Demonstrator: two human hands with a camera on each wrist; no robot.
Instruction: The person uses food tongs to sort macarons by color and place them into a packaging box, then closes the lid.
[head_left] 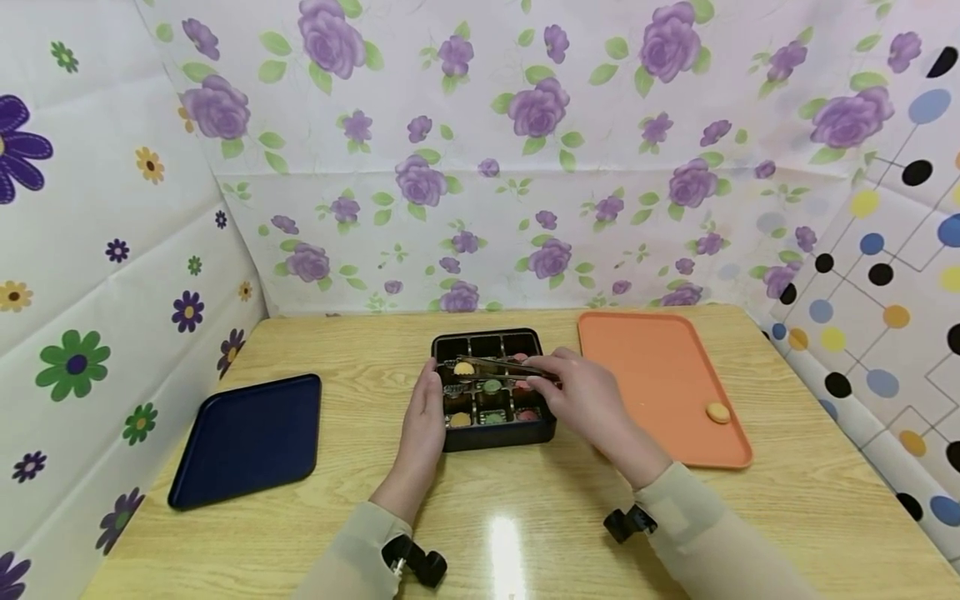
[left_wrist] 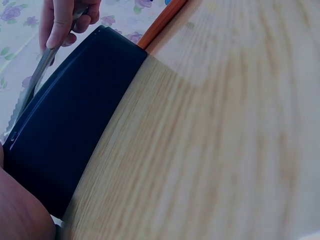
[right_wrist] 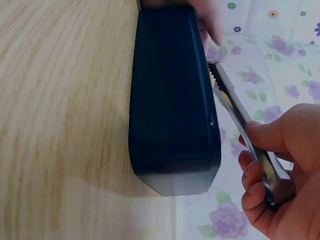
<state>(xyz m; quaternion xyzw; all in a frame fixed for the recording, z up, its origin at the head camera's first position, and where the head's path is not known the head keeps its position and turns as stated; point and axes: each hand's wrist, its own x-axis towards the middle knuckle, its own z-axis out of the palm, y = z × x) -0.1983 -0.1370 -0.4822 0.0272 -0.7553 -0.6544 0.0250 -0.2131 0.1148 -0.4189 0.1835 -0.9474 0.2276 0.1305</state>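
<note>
A black box [head_left: 501, 436] divided into compartments stands in the middle of the table, with yellow, green and pink macarons in several of them. My right hand [head_left: 592, 404] grips metal tongs [right_wrist: 239, 120], which reach over the box from its right side. At the tongs' tips, above the left part of the box, is a yellow macaron [head_left: 464, 368]; whether it is lifted clear of its compartment I cannot tell. My left hand [head_left: 422, 425] rests along the box's left wall with its fingers fairly straight. In the left wrist view only part of that hand shows beside the box.
To the right lies an orange tray [head_left: 652, 358] with one yellowish macaron [head_left: 717, 412] near its right edge. A dark blue tray [head_left: 251, 442] lies on the left of the wooden table [head_left: 360, 358]. Patterned cloth walls [head_left: 487, 225] stand at the back and both sides.
</note>
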